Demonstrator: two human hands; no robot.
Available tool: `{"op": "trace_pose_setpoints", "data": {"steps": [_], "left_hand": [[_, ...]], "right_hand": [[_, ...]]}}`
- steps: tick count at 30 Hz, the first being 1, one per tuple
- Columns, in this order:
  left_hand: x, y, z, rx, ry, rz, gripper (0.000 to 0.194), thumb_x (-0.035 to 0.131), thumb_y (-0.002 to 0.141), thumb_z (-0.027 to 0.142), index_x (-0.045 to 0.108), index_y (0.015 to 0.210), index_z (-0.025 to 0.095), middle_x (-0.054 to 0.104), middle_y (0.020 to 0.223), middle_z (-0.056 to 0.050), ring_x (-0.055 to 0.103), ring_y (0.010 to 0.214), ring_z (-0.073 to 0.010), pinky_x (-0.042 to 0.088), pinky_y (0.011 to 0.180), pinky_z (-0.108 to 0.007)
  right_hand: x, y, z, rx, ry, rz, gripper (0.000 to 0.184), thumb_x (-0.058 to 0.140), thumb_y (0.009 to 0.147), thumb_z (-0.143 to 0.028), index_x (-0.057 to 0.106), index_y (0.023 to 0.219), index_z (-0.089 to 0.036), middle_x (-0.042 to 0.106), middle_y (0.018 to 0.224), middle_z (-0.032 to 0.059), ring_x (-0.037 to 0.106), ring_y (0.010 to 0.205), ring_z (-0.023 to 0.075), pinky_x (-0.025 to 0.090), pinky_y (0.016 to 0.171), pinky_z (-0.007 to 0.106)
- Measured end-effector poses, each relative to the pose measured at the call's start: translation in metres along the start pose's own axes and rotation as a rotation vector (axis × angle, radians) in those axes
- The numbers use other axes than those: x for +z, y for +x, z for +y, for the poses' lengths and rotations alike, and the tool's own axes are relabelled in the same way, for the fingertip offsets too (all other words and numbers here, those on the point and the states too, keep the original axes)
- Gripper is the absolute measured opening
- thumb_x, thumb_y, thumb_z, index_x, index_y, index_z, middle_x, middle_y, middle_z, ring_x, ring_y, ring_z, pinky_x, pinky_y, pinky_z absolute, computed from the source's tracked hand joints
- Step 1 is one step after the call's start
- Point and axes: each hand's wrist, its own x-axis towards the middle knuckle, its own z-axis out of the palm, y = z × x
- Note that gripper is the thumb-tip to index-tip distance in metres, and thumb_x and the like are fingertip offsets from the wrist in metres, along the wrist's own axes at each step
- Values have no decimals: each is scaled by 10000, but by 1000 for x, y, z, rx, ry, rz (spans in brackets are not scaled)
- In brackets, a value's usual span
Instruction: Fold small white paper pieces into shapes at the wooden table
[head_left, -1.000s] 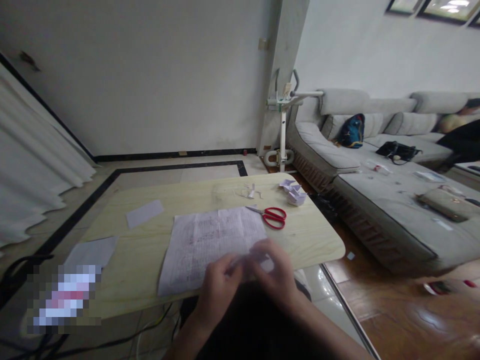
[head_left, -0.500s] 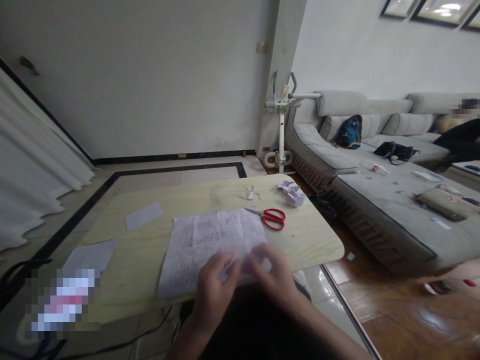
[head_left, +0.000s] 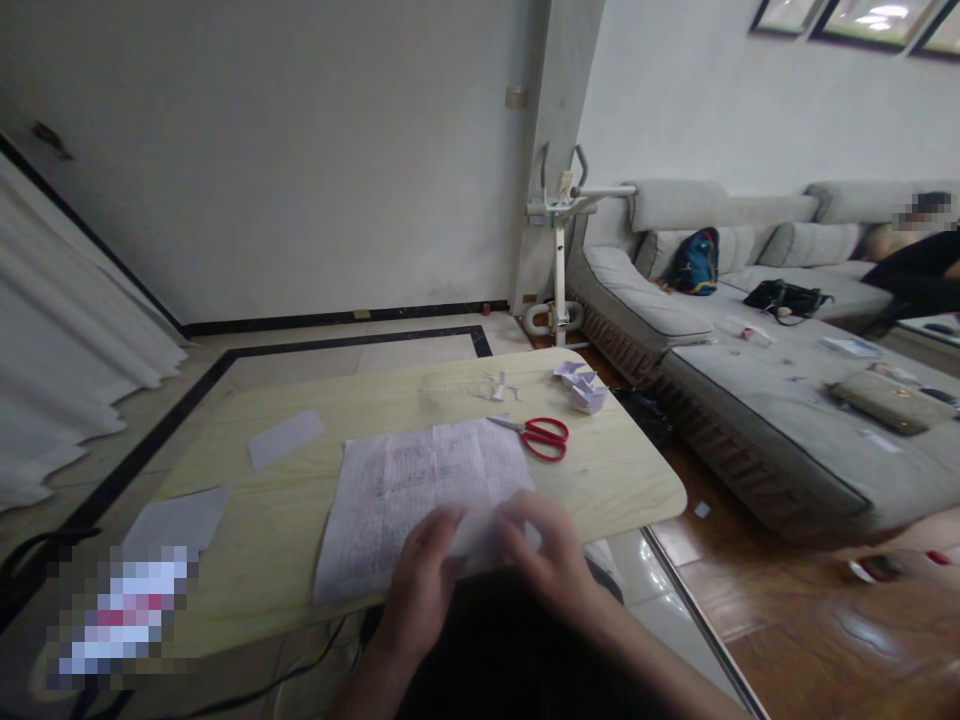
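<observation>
- Here's the pale wooden counter (head_left: 615, 480), a white wall (head_left: 337, 170) beyond it, a grey sofa (head_left: 780, 430) off to the right.
- At the near edge, the right hand (head_left: 544, 545) closes on a small white paper (head_left: 474, 537); the left hand (head_left: 421, 570) curls part-open against its side, blur hiding whether it grips.
- Under them, a large printed sheet (head_left: 420, 485) reaches the near edge, red-handled scissors (head_left: 525, 430) tipping over its far right corner.
- Wood grain runs from scissors to the rounded right edge; folded papers (head_left: 589, 399) sit at the far corner.
- Containers: blue backpack (head_left: 694, 265), black bag (head_left: 784, 297), both on the sofa, contents hidden.
</observation>
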Motion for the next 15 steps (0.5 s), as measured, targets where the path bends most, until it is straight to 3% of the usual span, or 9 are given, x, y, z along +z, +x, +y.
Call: {"op": "trace_pose_setpoints", "data": {"steps": [4,9,13,15], "left_hand": [[5,0,-7,-102,-109,-135,330,663,795,498,695,890,183,730,874,-78,673,831,-238,541,710,-319],[8,-1,-10,-118,-98,-238,355,669,830,452,690,1022,155,735,985,-90,673,886,-223,521,755,-292],[6,2,-9,-83,-17,-89,308,668,830,437,709,934,150,750,898,-70,677,782,-198,520,694,-272],[5,4,-9,-51,21,-21,309,670,821,451,710,891,152,751,832,-58,677,738,-193,524,683,-274]], "right_hand": [[-1,1,-1,-16,14,24,174,551,898,-235,679,791,-189,582,702,23,541,664,167,437,632,292],[0,2,-1,10,35,61,156,581,873,-235,723,833,-188,551,692,19,515,631,161,419,578,279],[0,2,0,108,121,70,202,579,885,-297,710,1005,-200,587,767,22,551,703,175,458,659,298],[0,2,1,156,158,23,202,610,867,-330,701,985,-193,593,780,19,558,710,173,465,677,299]]}}
